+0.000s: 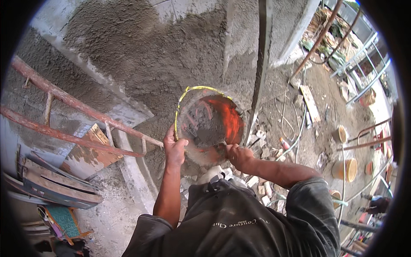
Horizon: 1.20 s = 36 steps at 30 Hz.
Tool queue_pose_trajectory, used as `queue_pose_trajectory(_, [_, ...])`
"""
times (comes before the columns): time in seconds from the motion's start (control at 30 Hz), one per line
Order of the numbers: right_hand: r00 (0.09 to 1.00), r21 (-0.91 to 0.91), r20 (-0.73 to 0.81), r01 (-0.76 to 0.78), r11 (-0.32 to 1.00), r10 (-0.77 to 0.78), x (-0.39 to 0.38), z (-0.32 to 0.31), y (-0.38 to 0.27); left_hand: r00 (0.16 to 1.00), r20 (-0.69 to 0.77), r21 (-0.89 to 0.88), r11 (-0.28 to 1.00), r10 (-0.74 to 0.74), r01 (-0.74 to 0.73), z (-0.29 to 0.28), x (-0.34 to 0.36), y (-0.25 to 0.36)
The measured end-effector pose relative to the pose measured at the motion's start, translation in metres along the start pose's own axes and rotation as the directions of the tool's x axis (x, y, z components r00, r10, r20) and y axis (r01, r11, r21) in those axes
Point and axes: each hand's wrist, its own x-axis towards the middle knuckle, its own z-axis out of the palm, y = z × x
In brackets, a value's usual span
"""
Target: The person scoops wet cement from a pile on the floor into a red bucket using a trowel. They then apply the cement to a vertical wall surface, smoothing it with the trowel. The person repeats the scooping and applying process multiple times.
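A round bucket, crusted with grey mortar and orange-red on part of its inside wall, is tilted in front of me with its mouth toward me. Its yellow handle arches over the far left rim. My left hand is closed around the handle's near left end, thumb against the rim. At the near right rim my right hand makes a fist; what it grips, perhaps a tool reaching into the bucket, is not clear. Grey residue lies in the bucket's bottom.
Wet mortar covers the wall ahead. A rusty ladder-like frame juts in from the left; a long straightedge stands right of the bucket. Rubble lies beside me. Hoses, a plank and buckets are farther right.
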Motion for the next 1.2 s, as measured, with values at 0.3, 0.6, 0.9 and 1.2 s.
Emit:
queue_pose_trajectory(0.3, [0.880,-0.113,-0.476,-0.048,0.992,-0.012,0.034,-0.055,0.059,0.937,0.120,0.597,0.730,0.328,-0.332,0.045,0.010,0.025])
queue_pose_trajectory(0.6, [0.928,0.676,0.093,0.207,0.707,-0.361,0.074,-0.117,0.090,0.912,0.037,0.505,0.779,0.410,-0.371,0.039,0.017,0.060])
queue_pose_trajectory(0.9, [0.555,0.869,-0.080,0.445,0.215,-0.828,0.176,-0.087,0.084,0.702,-0.554,0.325,0.893,0.448,-0.312,0.048,0.013,-0.038])
queue_pose_trajectory(1.2, [0.579,0.441,-0.058,0.746,0.499,-0.813,0.210,-0.084,0.076,0.327,-0.879,0.191,0.885,0.347,-0.425,0.035,-0.009,-0.069])
